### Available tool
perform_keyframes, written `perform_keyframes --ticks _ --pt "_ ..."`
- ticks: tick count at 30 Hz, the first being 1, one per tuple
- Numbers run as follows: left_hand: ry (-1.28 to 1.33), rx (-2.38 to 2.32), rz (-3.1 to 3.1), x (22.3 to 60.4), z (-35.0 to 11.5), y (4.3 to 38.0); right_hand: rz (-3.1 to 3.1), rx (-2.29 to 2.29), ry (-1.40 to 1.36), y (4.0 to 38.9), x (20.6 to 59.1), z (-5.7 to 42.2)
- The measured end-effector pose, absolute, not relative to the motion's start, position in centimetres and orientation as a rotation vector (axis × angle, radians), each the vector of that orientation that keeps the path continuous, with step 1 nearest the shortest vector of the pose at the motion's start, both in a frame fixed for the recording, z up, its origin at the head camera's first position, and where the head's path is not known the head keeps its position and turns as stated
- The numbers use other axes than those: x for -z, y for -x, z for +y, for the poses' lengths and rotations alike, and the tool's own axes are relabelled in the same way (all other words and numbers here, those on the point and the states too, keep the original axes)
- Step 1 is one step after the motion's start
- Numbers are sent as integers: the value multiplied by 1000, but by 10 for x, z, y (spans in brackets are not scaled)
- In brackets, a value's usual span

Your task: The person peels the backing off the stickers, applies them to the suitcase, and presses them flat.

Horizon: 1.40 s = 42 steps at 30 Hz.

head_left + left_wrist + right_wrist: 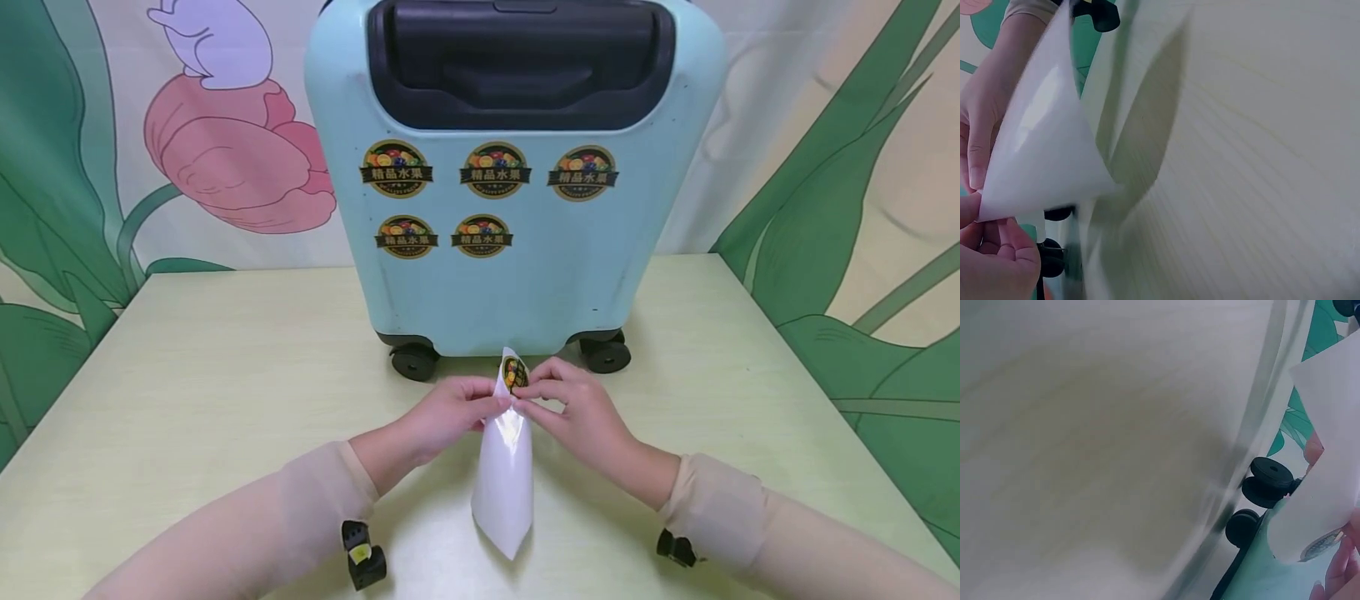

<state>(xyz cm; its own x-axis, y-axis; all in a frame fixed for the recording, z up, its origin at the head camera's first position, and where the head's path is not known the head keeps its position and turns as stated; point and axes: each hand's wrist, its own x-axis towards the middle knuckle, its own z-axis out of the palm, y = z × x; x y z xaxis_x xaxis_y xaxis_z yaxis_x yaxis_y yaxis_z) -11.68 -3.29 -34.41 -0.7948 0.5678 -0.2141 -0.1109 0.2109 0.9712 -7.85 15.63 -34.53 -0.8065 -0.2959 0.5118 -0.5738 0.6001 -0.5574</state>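
A glossy white backing sheet [504, 492] hangs curled and pointed over the table in the head view. One round black-and-gold fruit sticker [514, 372] shows near its top. My left hand [453, 414] grips the sheet's left edge between thumb and fingers, just below the sticker. From the other side, my right hand [581, 408] pinches at the sticker's right edge with thumb and index finger. In the right wrist view the sticker [1321, 545] sits at the sheet's lower edge, beside the right fingertips. The left wrist view shows the sheet [1047, 137] covering part of both hands.
A light blue suitcase [555, 275] with a black top panel [525, 67] stands upright right behind the hands. Several matching stickers are on its front, three [495, 170] above and two [482, 236] below. Its black wheels [415, 362] rest on the pale table [247, 358]. A printed curtain [847, 208] hangs behind.
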Motion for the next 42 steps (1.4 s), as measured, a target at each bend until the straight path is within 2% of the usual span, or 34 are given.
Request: perform_keyframes --ticks 19,42 --pt "-494 -1520 2028 344 -35 120 -2488 -1036 -672 78 350 158" --pt "-488 -1552 2216 337 -42 134 -2478 -1247 -400 85 335 172"
